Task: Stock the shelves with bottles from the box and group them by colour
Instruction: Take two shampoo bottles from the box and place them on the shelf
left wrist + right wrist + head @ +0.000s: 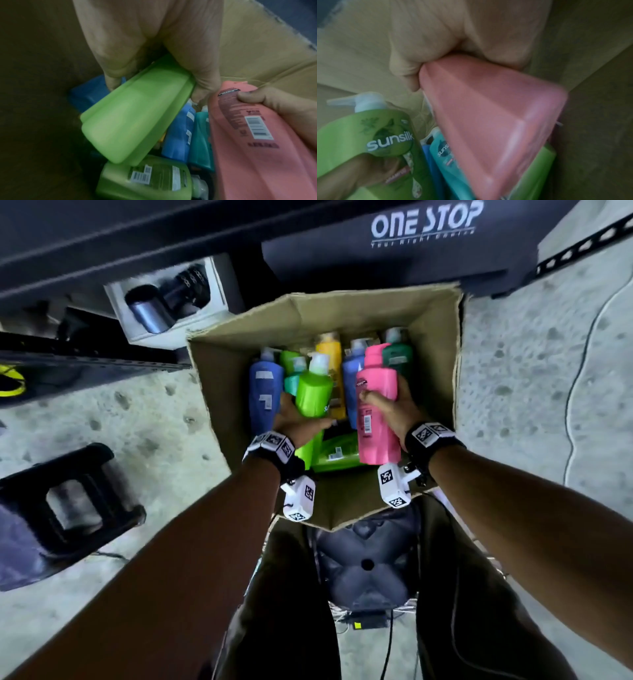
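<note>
open brown cardboard box (219,364) on pale speckled concrete floor (513,371), pushed up against dark shelving unit (102,241) lettered "one stop". inside, plastic pump bottles packed close: tall blue bottle (262,392) at left, yellow bottle (331,350) and second blue bottle (352,371) in middle, dark green bottle (399,356) at far right, small teal bottle (291,381) tucked low, another bright green bottle (337,451) lying flat at near side.

left hand (296,422) wrapped round bright green pump bottle (313,392) marked "sunsilk", white pump uppermost; grip closed on lower body, thumb on one face, fingers (111,79) on the other. bottle raised above the packed ones, tilted.

right hand (394,405) wrapped round bright pink pump bottle (375,405), grip closed about mid-body, thumb (250,96) pressed on back label above barcode. bottle raised over right half of box, pump pointing away, base toward the body.

both held bottles side by side, near, not seen touching. black plastic stool (68,501) on floor at left.
</note>
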A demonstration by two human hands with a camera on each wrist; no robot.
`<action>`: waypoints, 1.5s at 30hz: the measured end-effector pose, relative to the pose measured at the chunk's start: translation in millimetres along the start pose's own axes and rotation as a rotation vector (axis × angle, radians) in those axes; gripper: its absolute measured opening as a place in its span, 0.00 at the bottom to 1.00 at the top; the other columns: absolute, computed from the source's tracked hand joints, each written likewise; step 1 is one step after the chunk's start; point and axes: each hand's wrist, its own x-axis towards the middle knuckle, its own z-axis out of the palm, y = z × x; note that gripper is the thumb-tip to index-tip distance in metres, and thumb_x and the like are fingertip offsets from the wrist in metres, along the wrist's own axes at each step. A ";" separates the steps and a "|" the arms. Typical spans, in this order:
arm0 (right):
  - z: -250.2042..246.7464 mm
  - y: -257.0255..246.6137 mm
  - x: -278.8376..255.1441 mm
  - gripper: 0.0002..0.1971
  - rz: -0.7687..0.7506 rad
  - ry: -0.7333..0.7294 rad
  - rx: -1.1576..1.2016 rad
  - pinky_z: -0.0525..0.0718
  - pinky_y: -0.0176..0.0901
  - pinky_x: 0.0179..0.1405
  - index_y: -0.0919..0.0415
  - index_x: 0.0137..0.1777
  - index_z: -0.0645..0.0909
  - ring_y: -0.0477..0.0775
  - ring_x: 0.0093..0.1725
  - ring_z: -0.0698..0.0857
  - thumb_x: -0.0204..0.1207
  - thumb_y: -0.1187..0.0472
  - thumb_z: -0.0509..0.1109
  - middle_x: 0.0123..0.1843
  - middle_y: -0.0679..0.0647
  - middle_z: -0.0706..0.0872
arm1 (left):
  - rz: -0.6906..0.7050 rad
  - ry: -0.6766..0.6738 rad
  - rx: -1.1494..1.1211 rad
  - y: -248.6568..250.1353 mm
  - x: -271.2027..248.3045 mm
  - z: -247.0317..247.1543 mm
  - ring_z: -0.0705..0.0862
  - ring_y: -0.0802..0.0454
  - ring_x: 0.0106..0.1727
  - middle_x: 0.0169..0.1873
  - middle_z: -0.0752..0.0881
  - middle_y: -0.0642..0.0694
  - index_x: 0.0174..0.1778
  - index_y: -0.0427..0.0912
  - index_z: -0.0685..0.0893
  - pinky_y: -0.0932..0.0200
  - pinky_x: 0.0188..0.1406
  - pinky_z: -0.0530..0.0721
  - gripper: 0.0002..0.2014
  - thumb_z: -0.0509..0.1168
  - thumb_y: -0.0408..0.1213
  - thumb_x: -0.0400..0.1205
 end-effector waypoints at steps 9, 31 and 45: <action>-4.9 -32.1 -73.1 0.27 -0.029 -0.175 -0.117 0.87 0.55 0.60 0.62 0.73 0.76 0.59 0.56 0.89 0.74 0.69 0.78 0.59 0.62 0.89 | -0.042 -0.069 -0.187 -7.5 -91.3 -28.2 0.87 0.39 0.63 0.64 0.87 0.39 0.74 0.44 0.71 0.43 0.66 0.84 0.45 0.82 0.47 0.61; -29.9 -117.7 -296.3 0.36 -0.048 -0.258 -0.274 0.86 0.57 0.64 0.57 0.80 0.69 0.60 0.60 0.88 0.75 0.53 0.80 0.62 0.56 0.86 | -0.059 0.008 -0.404 24.2 -318.0 -113.9 0.85 0.41 0.64 0.65 0.85 0.40 0.79 0.39 0.70 0.47 0.64 0.83 0.40 0.81 0.31 0.73; -38.8 -187.9 -389.0 0.34 -0.298 -0.158 -0.270 0.87 0.50 0.57 0.43 0.76 0.69 0.50 0.56 0.89 0.74 0.35 0.75 0.62 0.47 0.88 | 0.159 0.162 -0.420 62.5 -406.4 -172.1 0.86 0.43 0.62 0.63 0.88 0.46 0.79 0.52 0.69 0.44 0.66 0.84 0.42 0.82 0.39 0.71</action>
